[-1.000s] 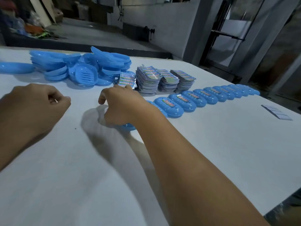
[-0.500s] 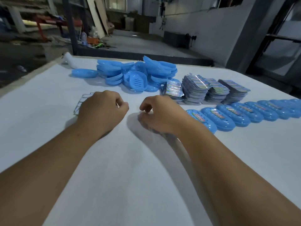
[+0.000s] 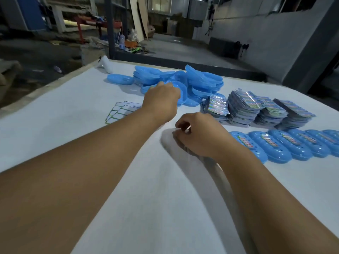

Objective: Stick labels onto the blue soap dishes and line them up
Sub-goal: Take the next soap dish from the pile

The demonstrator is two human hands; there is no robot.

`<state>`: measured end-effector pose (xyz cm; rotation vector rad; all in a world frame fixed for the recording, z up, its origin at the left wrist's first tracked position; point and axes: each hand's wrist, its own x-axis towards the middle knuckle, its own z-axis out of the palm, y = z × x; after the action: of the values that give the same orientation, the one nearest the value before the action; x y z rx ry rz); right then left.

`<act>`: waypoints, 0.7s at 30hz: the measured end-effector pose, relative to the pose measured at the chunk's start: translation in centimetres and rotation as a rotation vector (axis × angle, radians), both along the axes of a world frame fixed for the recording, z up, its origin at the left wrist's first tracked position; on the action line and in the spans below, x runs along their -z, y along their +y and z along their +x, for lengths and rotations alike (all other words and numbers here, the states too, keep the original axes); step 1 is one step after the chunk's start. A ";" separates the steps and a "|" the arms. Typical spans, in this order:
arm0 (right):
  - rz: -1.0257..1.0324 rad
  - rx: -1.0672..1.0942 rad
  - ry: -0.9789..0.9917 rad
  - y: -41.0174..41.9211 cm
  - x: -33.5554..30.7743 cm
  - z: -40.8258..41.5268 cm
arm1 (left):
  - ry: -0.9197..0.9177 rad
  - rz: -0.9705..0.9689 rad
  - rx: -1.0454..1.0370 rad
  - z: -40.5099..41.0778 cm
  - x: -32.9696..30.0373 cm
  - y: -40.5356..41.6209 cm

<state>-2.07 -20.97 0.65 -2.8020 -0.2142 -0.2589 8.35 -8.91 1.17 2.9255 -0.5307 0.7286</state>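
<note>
Your left hand [image 3: 161, 101] reaches to the pile of blue soap dishes [image 3: 183, 83] at the far side of the white tabletop [image 3: 146, 189], its fingers on one dish; whether they grip it you cannot tell. Your right hand [image 3: 200, 136] rests on the tabletop with fingers curled, what it pinches hidden. The stacks of labels [image 3: 256, 109] sit just beyond the row of labelled dishes [image 3: 286, 145] to your right.

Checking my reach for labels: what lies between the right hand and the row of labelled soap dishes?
Nothing shows in the head view: the right hand sits against the row of labelled soap dishes, hiding its near end.
</note>
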 end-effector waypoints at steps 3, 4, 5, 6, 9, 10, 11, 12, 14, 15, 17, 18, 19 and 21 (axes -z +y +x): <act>-0.006 -0.001 -0.005 -0.1 0.1 0.1 | -0.026 0.196 -0.041 1.1 0.1 -1.1; -0.005 -0.003 -0.006 -0.1 0.1 0.1 | -0.032 0.231 -0.048 1.4 0.2 -1.3; 0.000 -0.005 -0.006 -0.2 0.2 0.0 | -0.047 0.257 -0.051 1.6 0.2 -1.4; 0.005 -0.007 -0.007 -0.2 0.2 0.0 | -0.068 0.276 -0.049 1.7 0.3 -1.4; 0.006 -0.016 -0.002 -0.3 0.1 0.1 | -0.133 0.265 -0.012 1.6 0.7 -1.2; 0.006 -0.017 0.001 -0.3 0.0 0.1 | -0.144 0.220 0.010 1.4 0.9 -1.0; 0.010 -0.016 0.004 -0.3 -0.1 0.0 | -0.146 0.150 0.028 1.1 0.9 -0.8; 0.018 -0.012 0.005 -0.3 -0.1 0.0 | -0.140 0.065 0.038 0.7 0.9 -0.6; 0.038 0.003 -0.006 -0.4 -0.2 0.0 | -0.079 -0.119 0.057 -0.2 0.3 0.1; 0.051 0.015 -0.022 -0.5 -0.3 0.0 | -0.031 -0.208 0.074 -0.8 0.0 0.6; 0.094 0.049 -0.080 -0.7 -0.4 0.0 | 0.028 -0.376 0.133 -2.3 -0.4 1.7; 0.119 0.069 -0.118 -0.7 -0.4 0.1 | 0.038 -0.463 0.162 -3.1 -0.6 2.3; 0.145 0.086 -0.158 -0.8 -0.5 0.2 | 0.056 -0.565 0.178 -3.9 -0.7 2.8; 0.196 0.102 -0.226 -0.8 -0.5 0.3 | 0.142 -0.800 0.159 -5.3 -1.0 3.7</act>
<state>-1.81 -21.78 1.15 -2.5893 -0.0909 -0.5885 3.06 -5.19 2.14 2.1413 -0.3410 0.5375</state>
